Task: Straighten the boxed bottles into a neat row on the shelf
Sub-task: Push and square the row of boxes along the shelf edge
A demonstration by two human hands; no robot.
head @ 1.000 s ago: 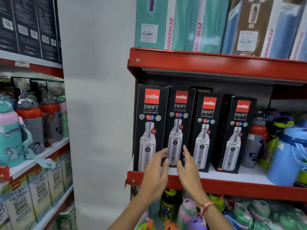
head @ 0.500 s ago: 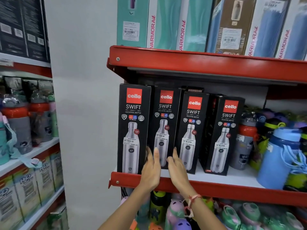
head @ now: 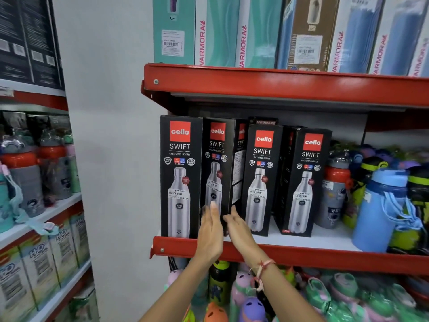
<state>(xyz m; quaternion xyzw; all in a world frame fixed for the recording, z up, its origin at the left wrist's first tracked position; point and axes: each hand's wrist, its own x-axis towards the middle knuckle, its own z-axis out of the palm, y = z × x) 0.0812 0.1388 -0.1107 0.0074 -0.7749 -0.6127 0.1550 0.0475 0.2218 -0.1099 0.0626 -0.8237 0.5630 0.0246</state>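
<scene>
Varmora boxes [head: 260,31] at 12 o'clock on top tier. Blue jug [head: 380,210] at 3 o'clock, red-capped sippers [head: 22,180] at 9 o'clock, kids' bottles [head: 250,296] at 6 o'clock.

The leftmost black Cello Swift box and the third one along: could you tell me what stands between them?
In the head view, a second black Cello box, turned askew, with both hands at its base.

Black boxes [head: 180,175]: "cello SWIFT VACUSTEEL BOTTLE" (leftmost price sticker reads 1099.00). Upper boxes [head: 202,43]: "VARMORA" on spines. Box behind [head: 265,122]: "MODWARE".
</scene>
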